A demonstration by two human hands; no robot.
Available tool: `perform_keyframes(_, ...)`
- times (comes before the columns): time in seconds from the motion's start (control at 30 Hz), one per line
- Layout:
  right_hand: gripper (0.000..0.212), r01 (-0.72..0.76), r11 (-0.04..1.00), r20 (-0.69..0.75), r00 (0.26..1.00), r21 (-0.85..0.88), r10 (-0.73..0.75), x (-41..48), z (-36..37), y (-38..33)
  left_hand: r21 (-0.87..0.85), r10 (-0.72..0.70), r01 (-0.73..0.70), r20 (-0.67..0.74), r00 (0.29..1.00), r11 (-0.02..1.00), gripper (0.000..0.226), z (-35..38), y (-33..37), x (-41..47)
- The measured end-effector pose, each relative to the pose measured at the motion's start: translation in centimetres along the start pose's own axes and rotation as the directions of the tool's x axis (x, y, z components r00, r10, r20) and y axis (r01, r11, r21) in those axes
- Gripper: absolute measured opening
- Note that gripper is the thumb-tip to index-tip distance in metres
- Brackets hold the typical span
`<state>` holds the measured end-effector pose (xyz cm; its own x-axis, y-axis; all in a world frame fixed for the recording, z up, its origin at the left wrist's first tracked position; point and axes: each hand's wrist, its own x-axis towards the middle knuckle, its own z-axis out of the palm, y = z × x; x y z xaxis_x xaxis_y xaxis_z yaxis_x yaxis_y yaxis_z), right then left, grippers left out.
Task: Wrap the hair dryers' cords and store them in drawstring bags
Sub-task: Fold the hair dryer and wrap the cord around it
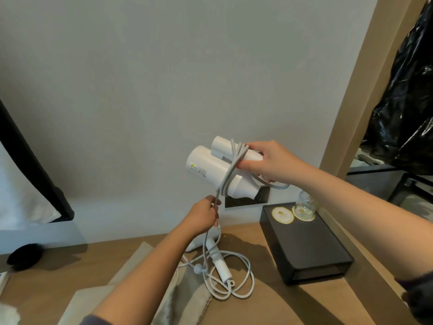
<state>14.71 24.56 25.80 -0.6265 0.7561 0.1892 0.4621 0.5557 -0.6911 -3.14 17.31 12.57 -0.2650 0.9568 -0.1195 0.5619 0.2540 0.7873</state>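
Dryer (218,168), white and folded, is held in the air in front of the wall, above the counter (269,299). In the head view its barrel runs from upper left down to lower right, with the nozzle end close to the wall socket (243,201). The handle is folded along the top of the barrel.

The right hand (269,163) grips the handle end from the right. Its fingers curl round the dryer, and the thumb presses on the turns of cord (234,164) already laid there. Those turns cross the barrel and handle together, at right angles to the long axis. I count about four strands, though they bunch too closely to be sure.

From the wrap the cord drops down and to the left into the left hand (206,213), just below the dryer. The fingers of this hand pinch the cord, and it is the nearer hand to the slack. Below it the cord hangs to the counter and lies in several loose loops, with the plug (220,263) among them. The next turn probably depends on that slack feeding up freely.

- **Dryers:** one is in hand. A white shape (193,245) behind the left wrist may be a second, but I cannot tell.
- **Bags:** one beige bag (131,275) is plain to see, flat under the left forearm. There may be another layer beside it.
- **To the right:** one black box (307,249) carries two coasters (282,215) and one glass (304,202).
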Motion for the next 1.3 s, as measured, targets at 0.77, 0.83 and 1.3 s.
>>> perform_keyframes(0.77,0.045,-0.023,0.831,-0.011,1.0,-0.555,0.021,1.8,5.3,5.7,0.55,0.367,-0.339,0.063,0.928,0.763,0.035,-4.6,3.5,-5.8)
perform_keyframes(0.83,0.044,0.015,0.783,0.055,0.998,-0.622,0.025,1.3,6.2,6.0,0.58,0.411,-0.365,0.056,0.91,0.728,0.036,-5.8,4.3,-5.8)
perform_keyframes(1.3,0.066,0.423,0.715,0.406,0.889,-0.557,-0.21,-3.5,7.8,5.6,0.598,0.459,-0.441,0.134,0.878,0.67,0.026,-10.6,5.9,-2.5)
